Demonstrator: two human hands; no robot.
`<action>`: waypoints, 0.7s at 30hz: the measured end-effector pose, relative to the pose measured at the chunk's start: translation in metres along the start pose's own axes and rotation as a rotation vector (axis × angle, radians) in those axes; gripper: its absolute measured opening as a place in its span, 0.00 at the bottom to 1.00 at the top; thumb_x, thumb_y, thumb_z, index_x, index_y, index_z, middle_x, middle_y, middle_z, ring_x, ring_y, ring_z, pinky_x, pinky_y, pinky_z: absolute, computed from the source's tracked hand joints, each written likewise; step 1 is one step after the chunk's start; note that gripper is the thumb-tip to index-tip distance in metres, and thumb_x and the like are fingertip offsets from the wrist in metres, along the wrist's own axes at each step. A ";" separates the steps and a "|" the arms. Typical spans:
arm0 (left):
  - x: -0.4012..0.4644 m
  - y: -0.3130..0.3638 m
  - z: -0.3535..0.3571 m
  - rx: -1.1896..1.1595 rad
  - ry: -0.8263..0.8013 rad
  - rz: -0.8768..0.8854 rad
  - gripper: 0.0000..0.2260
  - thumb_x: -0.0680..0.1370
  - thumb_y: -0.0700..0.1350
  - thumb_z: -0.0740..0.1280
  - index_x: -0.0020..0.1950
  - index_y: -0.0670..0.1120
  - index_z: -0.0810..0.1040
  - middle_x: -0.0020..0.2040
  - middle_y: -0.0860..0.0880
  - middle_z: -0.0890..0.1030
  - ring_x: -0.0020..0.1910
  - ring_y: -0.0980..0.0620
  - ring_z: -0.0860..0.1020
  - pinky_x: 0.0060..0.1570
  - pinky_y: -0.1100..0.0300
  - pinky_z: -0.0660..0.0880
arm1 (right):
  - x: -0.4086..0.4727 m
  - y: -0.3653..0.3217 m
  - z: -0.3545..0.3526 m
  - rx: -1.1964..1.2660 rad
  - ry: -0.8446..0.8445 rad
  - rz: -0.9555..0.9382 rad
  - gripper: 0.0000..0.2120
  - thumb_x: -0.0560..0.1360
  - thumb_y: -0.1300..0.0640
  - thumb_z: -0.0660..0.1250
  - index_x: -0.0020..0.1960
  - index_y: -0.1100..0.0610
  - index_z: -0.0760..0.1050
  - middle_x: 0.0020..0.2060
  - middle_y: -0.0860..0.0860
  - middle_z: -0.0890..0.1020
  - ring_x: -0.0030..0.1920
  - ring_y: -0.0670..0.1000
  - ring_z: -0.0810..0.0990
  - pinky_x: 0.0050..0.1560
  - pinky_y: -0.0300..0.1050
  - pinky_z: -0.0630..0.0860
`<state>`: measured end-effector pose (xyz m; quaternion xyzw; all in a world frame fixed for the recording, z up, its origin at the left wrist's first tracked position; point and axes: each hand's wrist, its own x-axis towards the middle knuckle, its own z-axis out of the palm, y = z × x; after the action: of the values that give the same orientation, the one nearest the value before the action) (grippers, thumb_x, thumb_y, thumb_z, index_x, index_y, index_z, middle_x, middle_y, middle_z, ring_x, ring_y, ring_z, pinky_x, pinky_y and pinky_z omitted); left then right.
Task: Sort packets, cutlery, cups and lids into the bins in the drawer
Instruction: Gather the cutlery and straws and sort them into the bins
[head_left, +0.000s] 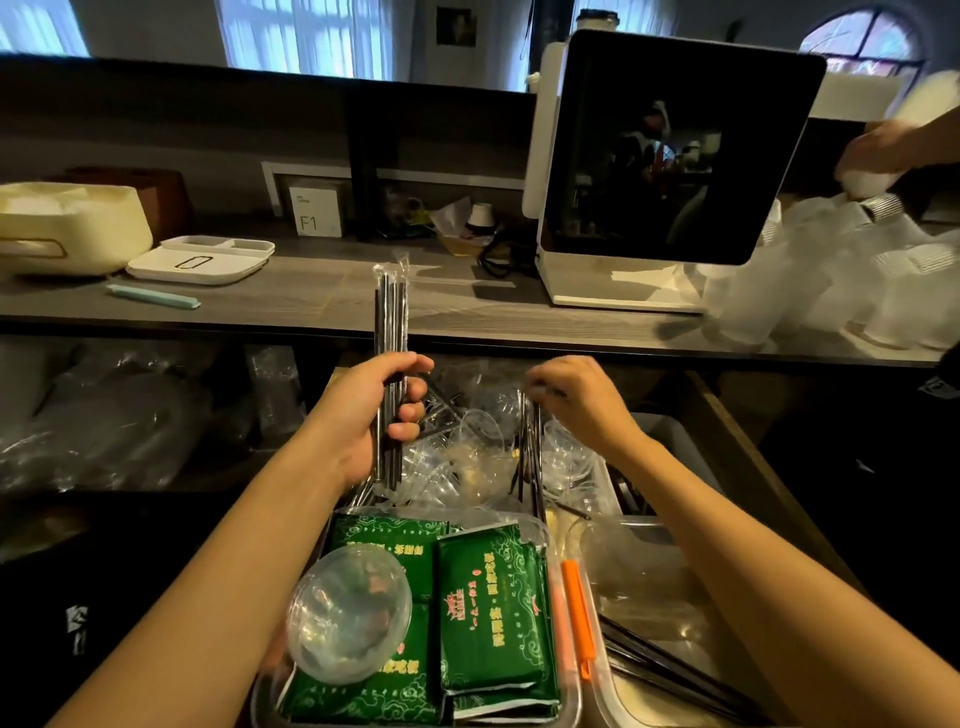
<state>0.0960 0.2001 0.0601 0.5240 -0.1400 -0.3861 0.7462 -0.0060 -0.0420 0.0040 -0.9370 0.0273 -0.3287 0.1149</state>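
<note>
left hand (382, 415) gripping upright bundle of long dark straws in clear plastic sleeves (390, 322) mid-length, over the drawer's far end | right hand (576, 400) pinching top of more wrapped dark straws (535, 457) among clear plastic cups (467, 452) | handling: likely light, stiff, slippery sleeves; grip mid-bundle, firmly | green packets (488, 608) in near clear bin (569, 691)

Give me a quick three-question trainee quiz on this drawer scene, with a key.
1. True or false: the left hand grips a bundle of wrapped black straws.
2. What lies on the green packets: A) clear domed lid, B) fork, C) mug?
3. What colour is the clip right of the packets?

Key: 1 true; 2 A; 3 orange.
</note>
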 end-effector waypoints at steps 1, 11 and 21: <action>0.000 -0.001 0.000 -0.002 0.011 -0.001 0.07 0.83 0.42 0.60 0.49 0.42 0.75 0.30 0.50 0.72 0.24 0.57 0.67 0.17 0.68 0.61 | 0.004 -0.011 -0.008 0.181 0.050 0.156 0.05 0.78 0.60 0.66 0.47 0.57 0.80 0.37 0.54 0.83 0.38 0.53 0.81 0.40 0.50 0.76; 0.001 -0.010 0.001 -0.069 0.038 0.037 0.23 0.69 0.54 0.74 0.57 0.41 0.78 0.37 0.49 0.75 0.24 0.60 0.66 0.18 0.70 0.61 | 0.019 -0.119 -0.032 1.290 -0.242 0.786 0.14 0.83 0.51 0.53 0.46 0.56 0.73 0.27 0.48 0.64 0.22 0.44 0.58 0.20 0.34 0.55; -0.003 -0.016 0.003 0.217 0.058 0.099 0.10 0.77 0.48 0.72 0.46 0.41 0.82 0.27 0.45 0.72 0.20 0.57 0.68 0.16 0.69 0.59 | 0.006 -0.144 -0.011 1.426 -0.549 0.878 0.17 0.80 0.54 0.48 0.40 0.59 0.70 0.28 0.50 0.66 0.24 0.45 0.59 0.20 0.35 0.53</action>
<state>0.0854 0.1981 0.0477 0.6049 -0.1850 -0.3161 0.7070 -0.0118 0.0956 0.0493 -0.5931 0.1448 0.0432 0.7908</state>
